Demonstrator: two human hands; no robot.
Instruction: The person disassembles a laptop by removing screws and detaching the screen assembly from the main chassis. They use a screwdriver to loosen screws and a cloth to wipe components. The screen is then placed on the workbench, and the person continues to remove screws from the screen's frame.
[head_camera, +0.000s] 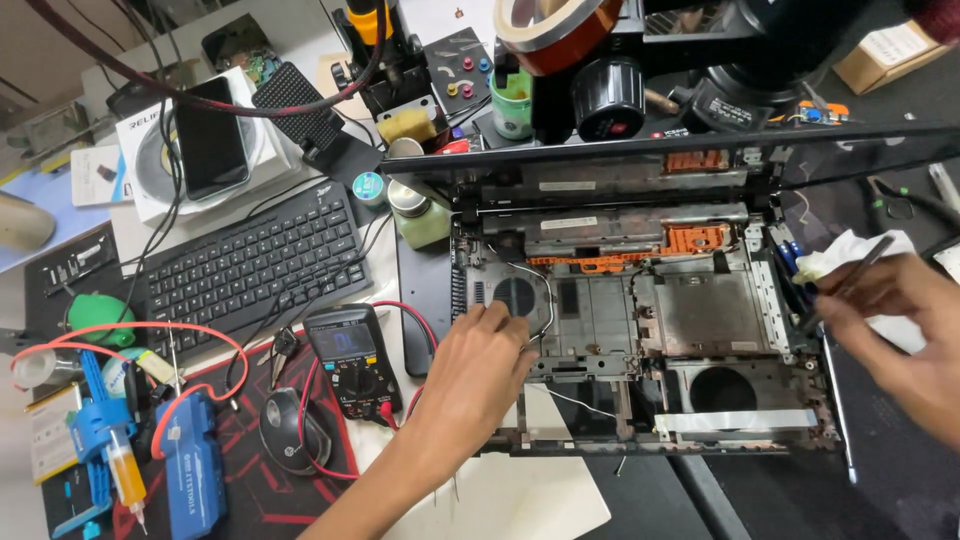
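An opened laptop base lies in front of me with its internals bare: a round fan opening, grey metal trays and an orange plastic part at the back. Its dark screen lid stands tilted up behind. My left hand rests on the base's left front area, fingertips beside the fan opening and a thin white cable. My right hand is at the base's right edge, gripping a thin dark tool like a pen. A crumpled white cloth lies under that hand.
Left of the laptop are a black keyboard, a multimeter with red leads, a mouse, a phone on a white box, a small green bottle, a blue tool and a syringe. Tape rolls and a microscope stand crowd the back.
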